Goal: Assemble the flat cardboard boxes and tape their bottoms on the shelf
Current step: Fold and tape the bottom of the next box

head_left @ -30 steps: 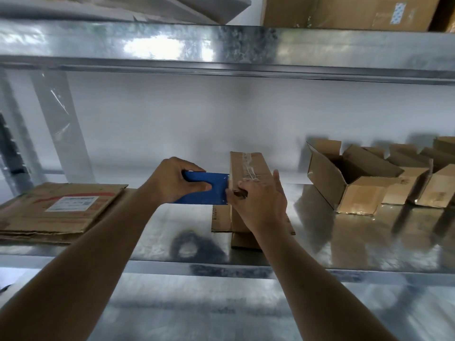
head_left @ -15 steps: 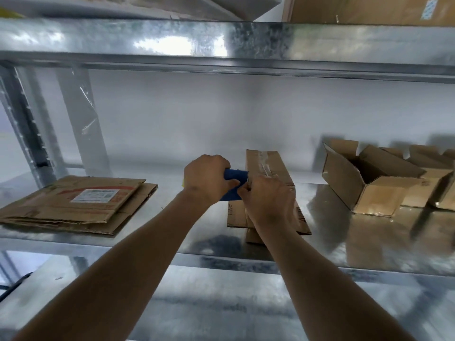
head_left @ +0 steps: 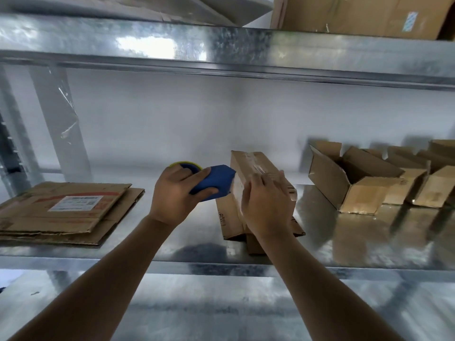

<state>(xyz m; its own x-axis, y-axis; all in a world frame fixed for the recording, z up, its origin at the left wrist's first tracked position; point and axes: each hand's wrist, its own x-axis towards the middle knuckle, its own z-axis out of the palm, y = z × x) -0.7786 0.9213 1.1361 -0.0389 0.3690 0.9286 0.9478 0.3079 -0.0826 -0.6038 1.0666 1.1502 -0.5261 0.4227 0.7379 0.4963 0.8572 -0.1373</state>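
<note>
soft daylight, glare on upper shelf (head_left: 152, 45), wide-angle bowing.

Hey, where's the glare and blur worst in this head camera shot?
Head view: strongest glare on the upper galvanized shelf beam; the lower metal shelf mirrors the open cardboard boxes; the right hand looks motion-blurred; wide-angle bending tilts the beams.
</note>
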